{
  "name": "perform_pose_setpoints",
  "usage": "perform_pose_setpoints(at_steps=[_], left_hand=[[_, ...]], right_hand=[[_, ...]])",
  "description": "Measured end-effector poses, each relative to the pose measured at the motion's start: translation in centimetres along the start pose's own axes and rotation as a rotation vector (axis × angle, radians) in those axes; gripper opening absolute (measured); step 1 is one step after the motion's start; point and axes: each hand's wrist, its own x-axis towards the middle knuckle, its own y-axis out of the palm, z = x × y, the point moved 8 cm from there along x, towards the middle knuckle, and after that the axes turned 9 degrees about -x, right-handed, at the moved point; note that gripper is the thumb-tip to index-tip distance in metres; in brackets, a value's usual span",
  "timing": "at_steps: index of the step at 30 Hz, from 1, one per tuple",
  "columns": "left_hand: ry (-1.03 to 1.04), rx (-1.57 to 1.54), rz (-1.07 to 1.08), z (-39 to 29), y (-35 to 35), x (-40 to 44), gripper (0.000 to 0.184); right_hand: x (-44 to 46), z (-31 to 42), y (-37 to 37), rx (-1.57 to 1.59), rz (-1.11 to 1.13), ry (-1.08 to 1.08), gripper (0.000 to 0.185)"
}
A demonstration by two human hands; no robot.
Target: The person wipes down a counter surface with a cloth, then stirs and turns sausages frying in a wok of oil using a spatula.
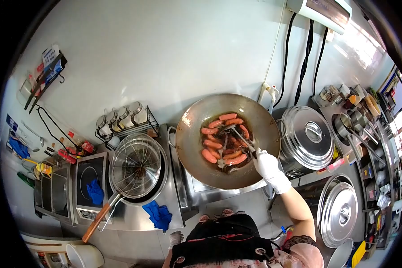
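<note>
My right hand (270, 170), in a white glove, is closed around the handle of a long metal cooking utensil (244, 142). Its far end reaches into a large wok (192, 165) and sits among several sausages (211, 155) in dark, shiny oil; the exact shape of that end cannot be made out. Reddish-brown and plump, the sausages lie mostly around the pool's edge. My left hand (176, 238), gloved too, hangs low beside my dark apron (223, 232), away from the wok. It is small and dim, so its fingers are unclear.
Left of the wok, a wire strainer (136, 165) rests over a pan, its wooden handle (102, 219) sticking out frontward. Blue cloths (157, 215) lie near it. Spice jars (137, 112) stand in a rack behind. Lidded steel pots (310, 129) crowd the right side.
</note>
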Motion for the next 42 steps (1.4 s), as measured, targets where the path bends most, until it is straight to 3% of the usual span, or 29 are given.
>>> perform_pose_setpoints(at_steps=[1, 9, 12, 17, 21, 23, 33, 38, 42], left_hand=[[0.015, 0.014, -0.014, 0.7, -0.2, 0.9, 0.022], [0.11, 0.044, 0.031, -2.6, 0.9, -2.7, 0.024], [0.035, -0.094, 0.237, -1.3, 1.2, 1.4, 0.025], [0.338, 0.456, 0.461, -3.4, 5.6, 0.9, 0.022], [0.237, 0.188, 0.225, -2.1, 2.1, 2.8, 0.02], [-0.178, -0.191, 0.421, -0.5, 2.5, 1.9, 0.018], [-0.128, -0.164, 0.322, 0.5, 0.7, 1.9, 0.024], [0.041, 0.087, 0.017, 0.6, -1.4, 1.6, 0.03], [0.162, 0.428, -0.023, -3.3, -0.8, -4.2, 0.037]], right_hand=[[-0.5, -0.8, -0.3, -0.013, 0.111, 0.057, 0.038], [-5.9, -5.7, -8.2, 0.064, 0.091, 0.067, 0.041], [-7.7, -6.3, -10.1, 0.04, 0.092, 0.069, 0.042], [-9.7, -6.2, -11.5, 0.005, 0.19, 0.076, 0.042], [-10.3, -5.6, -12.3, 0.05, 0.197, 0.054, 0.041], [-10.6, -5.6, -11.7, 0.059, 0.274, 0.079, 0.042], [-9.7, -2.7, -9.3, 0.101, 0.239, -0.032, 0.021], [-8.2, -0.5, -5.3, 0.173, 0.217, -0.081, 0.022], [-6.1, 1.4, -2.7, 0.193, 0.195, -0.094, 0.025]])
